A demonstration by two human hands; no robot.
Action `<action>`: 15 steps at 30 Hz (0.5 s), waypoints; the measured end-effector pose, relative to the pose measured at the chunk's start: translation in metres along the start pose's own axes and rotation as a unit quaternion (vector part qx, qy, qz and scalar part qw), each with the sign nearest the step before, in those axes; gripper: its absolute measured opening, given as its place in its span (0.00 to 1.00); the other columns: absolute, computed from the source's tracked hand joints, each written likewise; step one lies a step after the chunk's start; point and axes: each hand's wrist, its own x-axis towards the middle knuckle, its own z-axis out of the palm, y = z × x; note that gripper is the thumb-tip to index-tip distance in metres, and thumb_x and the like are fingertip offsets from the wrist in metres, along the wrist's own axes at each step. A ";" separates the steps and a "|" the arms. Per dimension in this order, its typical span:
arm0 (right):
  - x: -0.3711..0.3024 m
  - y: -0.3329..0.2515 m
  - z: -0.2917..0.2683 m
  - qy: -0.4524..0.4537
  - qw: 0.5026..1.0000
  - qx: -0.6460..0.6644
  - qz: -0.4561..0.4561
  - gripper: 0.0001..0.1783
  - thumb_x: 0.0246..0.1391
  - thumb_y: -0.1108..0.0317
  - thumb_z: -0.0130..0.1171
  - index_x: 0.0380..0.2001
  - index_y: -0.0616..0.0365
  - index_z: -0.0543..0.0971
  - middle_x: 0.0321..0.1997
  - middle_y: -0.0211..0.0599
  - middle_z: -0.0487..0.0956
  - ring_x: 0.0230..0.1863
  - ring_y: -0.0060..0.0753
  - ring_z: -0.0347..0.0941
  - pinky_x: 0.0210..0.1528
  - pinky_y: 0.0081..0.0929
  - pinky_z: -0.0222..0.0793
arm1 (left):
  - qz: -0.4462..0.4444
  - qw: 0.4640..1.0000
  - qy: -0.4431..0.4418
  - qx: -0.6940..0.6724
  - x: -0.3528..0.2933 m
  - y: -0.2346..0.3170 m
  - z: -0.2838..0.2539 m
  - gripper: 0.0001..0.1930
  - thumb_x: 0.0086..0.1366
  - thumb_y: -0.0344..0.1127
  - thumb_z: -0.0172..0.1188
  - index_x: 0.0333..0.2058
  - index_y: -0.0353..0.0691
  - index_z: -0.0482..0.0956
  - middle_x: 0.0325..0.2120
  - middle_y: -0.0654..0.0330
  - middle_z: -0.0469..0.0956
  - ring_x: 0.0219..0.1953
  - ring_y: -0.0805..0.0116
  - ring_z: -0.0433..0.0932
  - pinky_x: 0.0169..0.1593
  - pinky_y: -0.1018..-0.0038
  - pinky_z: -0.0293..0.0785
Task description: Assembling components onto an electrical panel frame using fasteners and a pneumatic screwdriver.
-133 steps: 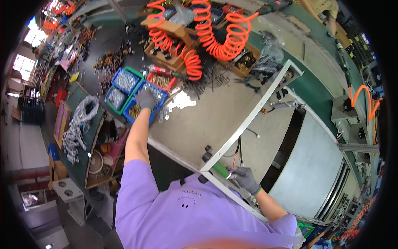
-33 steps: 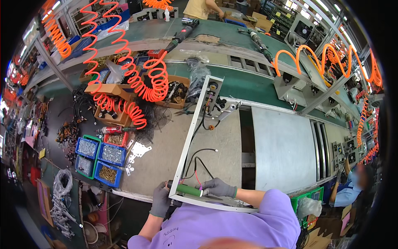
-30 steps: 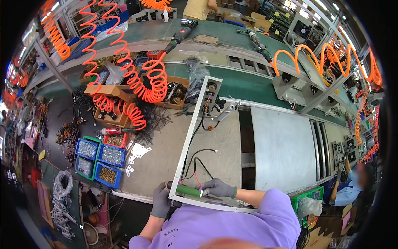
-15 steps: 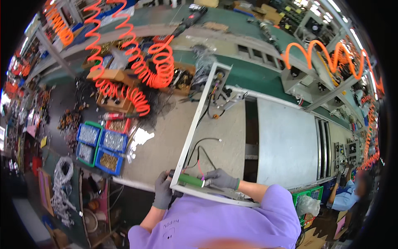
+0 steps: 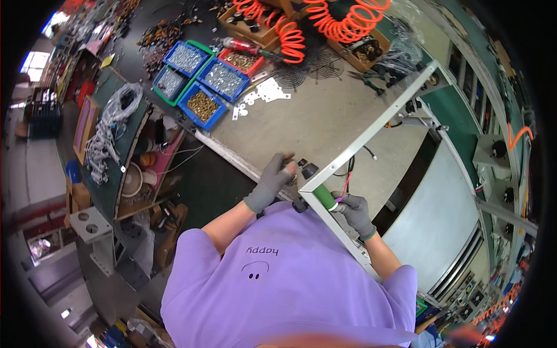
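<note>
A light-grey metal frame [image 5: 371, 132] stands tilted in front of me, its near corner close to my shirt. Inside that corner lies a green cylindrical part [image 5: 322, 196] with a white end and a red and purple wire. My right hand [image 5: 355, 216], in a grey glove, has its fingers closed at the white end. A black round cap [image 5: 309, 170] sits outside the frame wall, in line with the cylinder. My left hand [image 5: 271, 184], gloved with bare fingertips, is just left of the cap, apart from it. Its thumb and forefinger are spread; nothing shows between them.
Blue bins [image 5: 203, 105] of small metal fasteners and a red bin [image 5: 241, 61] stand at the left. White flat pieces [image 5: 268, 91], pliers [image 5: 371, 81] and black wire fan guards [image 5: 290, 75] lie beyond. A large metal panel [image 5: 435, 203] is at the right; orange coiled hoses [image 5: 351, 20] hang at the back.
My view has swung left, toward the bins. My left hand has moved away from the frame corner and cap. My right hand stays at the cylinder's white end.
</note>
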 end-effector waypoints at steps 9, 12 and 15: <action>-0.004 0.007 0.002 0.034 0.999 -0.012 0.003 0.17 0.47 0.77 0.62 0.43 0.66 0.77 0.40 0.34 0.80 0.39 0.20 0.74 0.45 0.19 0.71 | 0.008 0.997 -0.068 0.020 -0.004 0.008 -0.014 0.23 0.61 0.35 0.54 0.53 0.31 0.61 0.37 0.59 0.70 0.36 0.75 0.70 0.40 0.78 0.68; -0.004 0.000 0.003 0.034 0.999 -0.025 -0.001 0.17 0.47 0.76 0.62 0.44 0.65 0.77 0.40 0.34 0.80 0.39 0.20 0.74 0.45 0.20 0.71 | 0.072 0.991 -0.062 0.099 0.003 0.001 -0.007 0.25 0.60 0.34 0.56 0.53 0.32 0.61 0.36 0.60 0.71 0.35 0.75 0.70 0.39 0.78 0.68; -0.001 -0.004 0.001 0.022 1.000 -0.001 0.012 0.18 0.47 0.76 0.63 0.44 0.65 0.77 0.41 0.35 0.80 0.40 0.21 0.74 0.45 0.20 0.71 | 0.060 0.968 -0.018 0.244 0.005 -0.029 -0.029 0.26 0.61 0.41 0.55 0.54 0.33 0.62 0.36 0.59 0.72 0.35 0.74 0.71 0.40 0.77 0.69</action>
